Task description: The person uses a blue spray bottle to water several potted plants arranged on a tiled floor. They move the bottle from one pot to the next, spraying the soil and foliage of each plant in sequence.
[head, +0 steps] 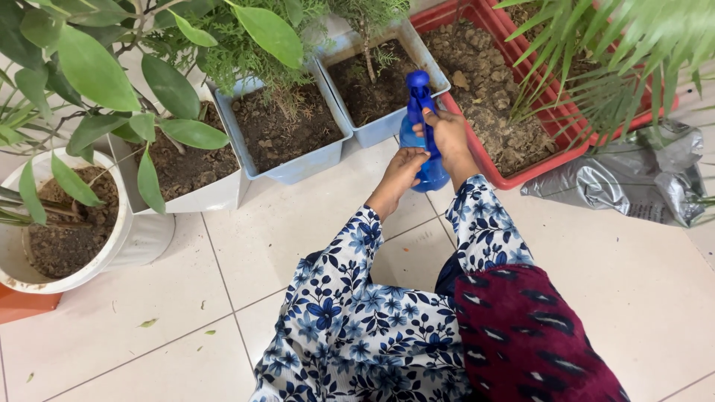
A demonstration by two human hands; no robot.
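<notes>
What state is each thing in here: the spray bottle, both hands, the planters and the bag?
Blue spray bottle: upright, off the floor, held in both hands.
Right hand: closed around the bottle's neck.
Left hand: gripping the bottle's lower body.
Red planter: soil-filled, palm fronds over it.
Two pale blue planters: soil-filled, small plants standing.
White round pot: upright, leafy plant in it.
Silver bag: crumpled, lying on the tiled floor.
</notes>
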